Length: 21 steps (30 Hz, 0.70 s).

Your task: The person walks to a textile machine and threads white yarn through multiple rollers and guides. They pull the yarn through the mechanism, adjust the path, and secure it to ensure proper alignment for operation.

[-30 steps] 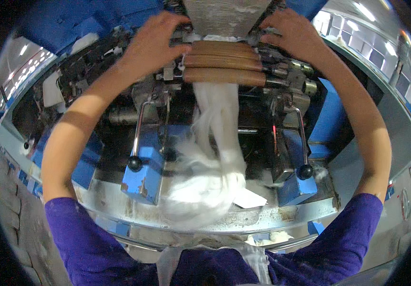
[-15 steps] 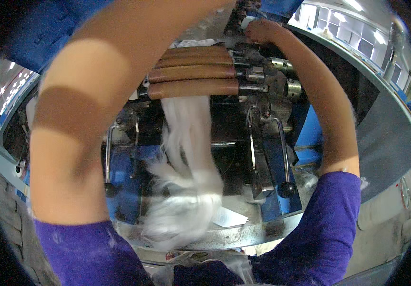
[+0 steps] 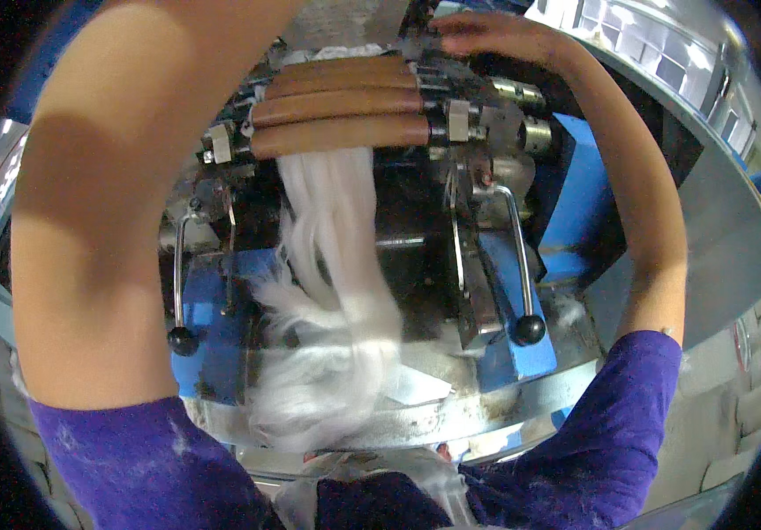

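- At the upper right of my head view, the bare right hand reaches leftward, its blurred fingers near the dark metal bracket beside the worn grey metal panel; I cannot tell whether they grip anything.
- Past the upper edge, the left hand is out of my sight, so I cannot tell how wide it is or what it holds; its bent bare left arm fills the left of my view.
- Below and left of the right hand, I see the stacked brown cylindrical rollers, well apart from its fingers.
- From under the lowest roller, the loose white fibre strands hang down toward me, far below the right hand and right of the left arm, their frayed lower end spread over the pale metal ledge.
- Either side of the strands, I have two curved steel levers with black ball knobs.
- Just beside the strands' lower end, to the right, lies a flat white angular piece.
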Each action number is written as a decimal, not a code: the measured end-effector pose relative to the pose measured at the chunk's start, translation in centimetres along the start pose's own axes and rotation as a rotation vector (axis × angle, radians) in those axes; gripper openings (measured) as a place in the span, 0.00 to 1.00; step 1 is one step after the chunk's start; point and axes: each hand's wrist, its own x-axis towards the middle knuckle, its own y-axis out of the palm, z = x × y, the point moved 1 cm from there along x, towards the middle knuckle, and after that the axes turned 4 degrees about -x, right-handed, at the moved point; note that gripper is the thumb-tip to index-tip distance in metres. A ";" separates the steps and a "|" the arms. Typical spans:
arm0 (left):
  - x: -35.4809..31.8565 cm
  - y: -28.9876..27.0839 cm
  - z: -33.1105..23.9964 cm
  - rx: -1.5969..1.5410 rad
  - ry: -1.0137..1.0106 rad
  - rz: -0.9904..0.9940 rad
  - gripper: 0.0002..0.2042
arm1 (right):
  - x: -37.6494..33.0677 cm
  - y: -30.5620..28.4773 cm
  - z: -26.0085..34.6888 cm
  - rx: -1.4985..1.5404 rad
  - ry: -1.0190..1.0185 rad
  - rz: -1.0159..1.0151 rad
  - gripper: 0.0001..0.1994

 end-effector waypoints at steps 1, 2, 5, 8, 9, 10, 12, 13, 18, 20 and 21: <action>0.4 -0.1 -0.1 -0.018 0.009 -0.011 0.20 | 1.1 -1.0 -1.0 -0.131 0.000 -0.123 0.37; 0.9 0.0 -0.2 -0.006 -0.007 0.021 0.21 | 3.3 -1.5 -2.1 -0.541 0.146 -0.121 0.35; 2.0 1.0 -0.9 0.010 -0.054 0.048 0.24 | 7.8 1.8 -6.4 -1.173 0.191 -0.095 0.33; 2.5 2.7 -1.4 0.112 -0.076 0.009 0.28 | 12.0 4.9 -9.3 -1.214 0.095 -0.160 0.33; 2.8 2.9 -1.4 0.231 -0.066 0.054 0.29 | 13.1 5.7 -9.6 -1.173 0.104 -0.193 0.33; 3.1 2.9 -1.3 0.349 -0.059 0.101 0.31 | 13.9 5.8 -9.8 -1.124 0.105 -0.221 0.34; 3.8 2.1 -1.1 0.255 -0.084 0.165 0.28 | 15.3 5.3 -9.6 -1.063 0.174 -0.066 0.35; 3.9 1.6 -1.1 0.211 -0.094 0.193 0.27 | 15.6 4.5 -9.3 -0.995 0.196 0.022 0.36; -0.5 -0.2 -3.1 0.335 0.229 0.470 0.23 | 11.9 -1.0 -8.7 -0.473 0.255 -0.086 0.29; -5.0 0.9 -4.8 0.339 0.292 0.330 0.24 | 8.4 -3.8 -8.4 -0.364 0.027 -0.291 0.24; -7.2 1.3 -5.7 0.351 0.314 0.205 0.24 | 6.8 -5.3 -7.9 -0.295 -0.021 -0.356 0.24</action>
